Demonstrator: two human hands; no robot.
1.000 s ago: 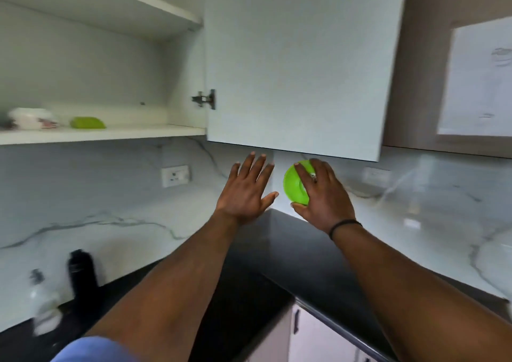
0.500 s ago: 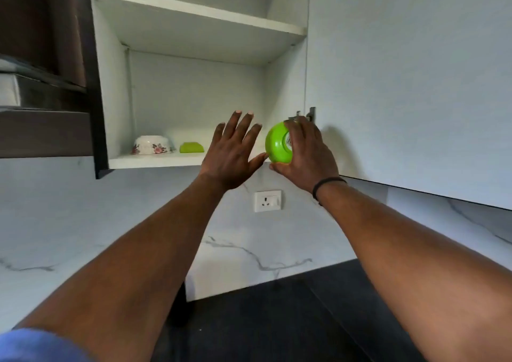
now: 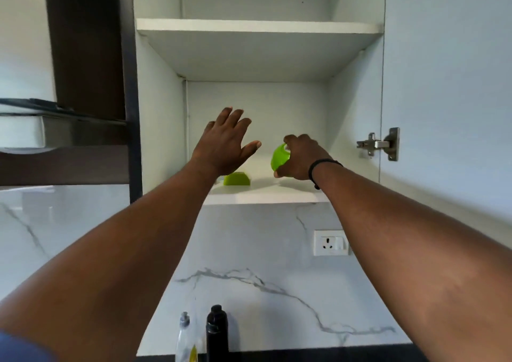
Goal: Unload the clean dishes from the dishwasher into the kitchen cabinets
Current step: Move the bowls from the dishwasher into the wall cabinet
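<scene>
My right hand grips a small green bowl just above the bottom shelf of the open white wall cabinet. The bowl is tilted, its bottom facing left. A second green bowl sits upside down on that shelf, to the left. My left hand hovers over it with fingers spread and holds nothing. My left forearm hides the shelf's left end.
The cabinet door hangs open on the right with its metal hinge showing. The shelf above shows nothing on its front edge. Below are a marble backsplash, a wall socket, a black bottle and a clear soap bottle.
My view swung left and up to face the open cabinet. My right hand carried the green bowl from under the door into the bottom shelf space; my left hand rose alongside it.
</scene>
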